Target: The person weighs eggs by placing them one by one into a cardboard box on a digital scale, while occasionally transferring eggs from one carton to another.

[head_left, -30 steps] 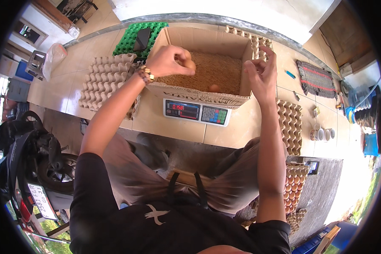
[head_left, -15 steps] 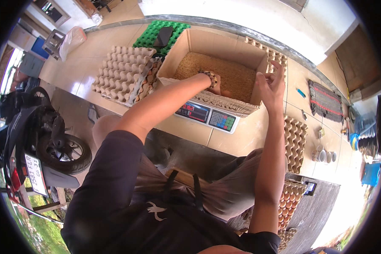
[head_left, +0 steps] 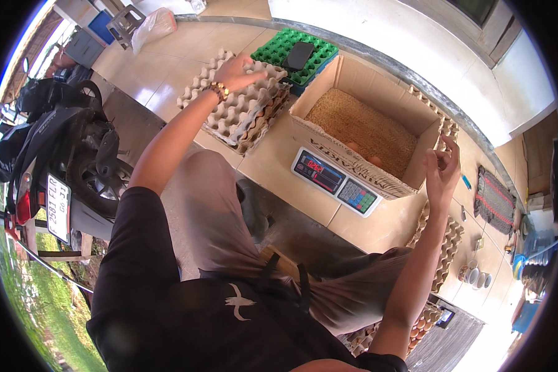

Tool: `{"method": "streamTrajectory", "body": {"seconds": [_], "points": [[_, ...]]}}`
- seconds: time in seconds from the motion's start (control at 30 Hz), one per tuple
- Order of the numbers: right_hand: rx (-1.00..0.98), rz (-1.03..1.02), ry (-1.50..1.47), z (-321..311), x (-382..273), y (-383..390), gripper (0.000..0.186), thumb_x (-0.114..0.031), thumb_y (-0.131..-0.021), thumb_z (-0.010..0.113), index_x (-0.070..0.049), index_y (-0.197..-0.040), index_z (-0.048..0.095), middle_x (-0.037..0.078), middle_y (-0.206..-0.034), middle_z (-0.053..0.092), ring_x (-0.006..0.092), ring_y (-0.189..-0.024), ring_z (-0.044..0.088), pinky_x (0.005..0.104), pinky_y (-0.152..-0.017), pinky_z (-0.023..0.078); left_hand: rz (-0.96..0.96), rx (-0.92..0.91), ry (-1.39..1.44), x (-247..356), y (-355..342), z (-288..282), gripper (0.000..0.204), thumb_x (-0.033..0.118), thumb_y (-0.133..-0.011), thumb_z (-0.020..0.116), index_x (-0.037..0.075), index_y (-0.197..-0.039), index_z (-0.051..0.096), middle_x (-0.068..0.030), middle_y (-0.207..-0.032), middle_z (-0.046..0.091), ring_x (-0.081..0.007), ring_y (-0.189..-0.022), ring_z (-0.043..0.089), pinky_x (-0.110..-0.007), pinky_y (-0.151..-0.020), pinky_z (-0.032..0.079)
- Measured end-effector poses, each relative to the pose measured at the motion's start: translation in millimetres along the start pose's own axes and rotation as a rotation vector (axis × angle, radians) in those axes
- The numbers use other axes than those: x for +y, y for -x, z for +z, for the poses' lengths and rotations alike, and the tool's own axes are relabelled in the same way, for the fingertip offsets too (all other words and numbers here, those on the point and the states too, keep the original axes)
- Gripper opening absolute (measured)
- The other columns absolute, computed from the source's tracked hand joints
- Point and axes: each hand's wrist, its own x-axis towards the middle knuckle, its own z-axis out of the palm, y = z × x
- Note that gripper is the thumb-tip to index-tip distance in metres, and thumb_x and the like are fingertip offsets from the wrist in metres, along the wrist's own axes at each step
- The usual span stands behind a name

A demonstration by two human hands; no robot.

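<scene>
My left hand (head_left: 234, 73) is over the top of a stack of grey pulp egg trays (head_left: 232, 118), fingers spread and holding nothing. An open cardboard box (head_left: 319, 133) with tan husk-like bedding (head_left: 359, 121) stands at the digital scale (head_left: 336, 181), whose red display is lit. Two brown eggs show in the bedding, one egg (head_left: 374, 160) by the near wall and another egg (head_left: 353, 146) to its left. At the box's right corner my right hand (head_left: 443, 168) is raised, fingers loosely bent and apart, with nothing visible in it.
A green egg tray (head_left: 270, 49) carrying a black phone (head_left: 299, 56) lies behind the left stack. More pulp trays (head_left: 449, 239) sit on the right, with filled egg trays (head_left: 423, 325) lower down. Beyond are a striped mat (head_left: 495, 201) and cups (head_left: 477, 277). A motorcycle (head_left: 74, 149) stands at left.
My left hand has come out of the box and swung left to the pulp tray stack. My right hand stays near the box's right side. The whole view has shifted.
</scene>
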Motion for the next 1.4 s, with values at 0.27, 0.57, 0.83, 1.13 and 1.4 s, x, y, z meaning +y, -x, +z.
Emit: {"method": "streamTrajectory", "body": {"seconds": [0.27,0.57,0.83,1.13,1.4], "points": [[-0.087,-0.026,0.015,18.9,-7.9,-5.5,0.039,-0.012,-0.092,0.061,-0.001,-0.128,0.052,0.006,-0.073,0.064,0.0089,-0.067,0.059,0.0235,-0.063,0.045,-0.29,-0.266,-0.313,-53.8,80.6,64.8,0.119,0.072,-0.053,0.075,0.033,-0.153,0.023,-0.0262,-0.153,0.024,-0.0448,-0.141,0.027,-0.07,-0.107,0.017],[-0.056,-0.091,-0.002,46.8,-44.7,-8.0,0.035,-0.008,-0.091,0.062,0.003,-0.123,0.057,0.008,-0.081,0.067,0.0089,-0.071,0.062,0.0222,-0.064,0.047,-0.303,0.109,-0.206,-36.1,121.1,-8.1,0.099,0.055,-0.053,0.078,0.037,-0.144,0.043,-0.0186,-0.134,0.048,-0.0364,-0.124,0.047,-0.058,-0.103,0.026],[0.047,-0.136,-0.017,46.4,-47.0,1.0,0.033,-0.008,-0.091,0.061,0.003,-0.123,0.058,0.007,-0.084,0.067,0.0093,-0.071,0.062,0.0215,-0.064,0.047,-0.529,0.319,-0.35,-65.2,352.8,12.3,0.106,0.046,-0.057,0.083,0.033,-0.151,0.035,-0.0171,-0.128,0.045,-0.034,-0.125,0.043,-0.057,-0.105,0.025],[0.108,-0.069,-0.095,33.5,-28.7,-4.0,0.029,-0.007,-0.093,0.059,0.001,-0.121,0.06,0.008,-0.085,0.068,0.0087,-0.071,0.061,0.0211,-0.063,0.047,-0.679,0.114,-0.324,-101.8,452.8,142.5,0.084,0.041,-0.067,0.079,0.024,-0.143,0.046,-0.0198,-0.138,0.045,-0.0385,-0.127,0.044,-0.064,-0.105,0.028],[0.055,-0.131,-0.102,47.7,-28.8,-1.5,0.026,-0.006,-0.092,0.06,0.002,-0.117,0.061,0.007,-0.083,0.066,0.0086,-0.067,0.06,0.021,-0.063,0.046,-0.14,0.502,0.157,-83.4,186.4,99.4,0.047,0.022,-0.076,0.073,0.01,-0.119,0.061,-0.0129,-0.121,0.059,-0.0342,-0.11,0.057,-0.043,-0.091,0.048]]}}
